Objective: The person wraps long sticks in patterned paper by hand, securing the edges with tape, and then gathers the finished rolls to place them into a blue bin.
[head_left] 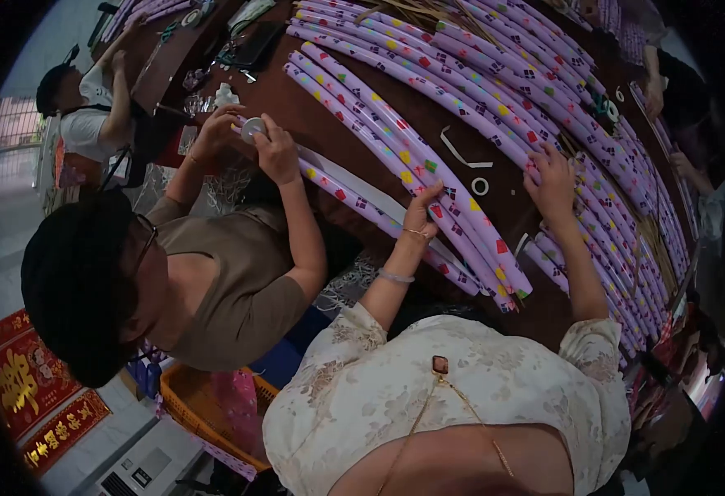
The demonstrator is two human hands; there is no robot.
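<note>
In the head view, my left hand (422,213) grips a small bunch of purple patterned wrapping paper rolls (400,153), its thumb over them and the other fingers hidden. These long rolls slant across the table edge toward me. To the right, my right hand (553,183) rests with its fingers apart on the ends of a large pile of similar rolls (470,91). Whether it grips any of them firmly is not visible. Between my hands lie a white tape ring (480,186) and a bent white strip (460,149) on the brown table (362,116).
At my left a co-worker (238,273) holds a white round piece (252,129) by a purple roll's end. Another person (90,116) works farther left, and one stands at the right edge. An orange basket (205,413) is on the floor. Scissors (166,33) lie on the far table.
</note>
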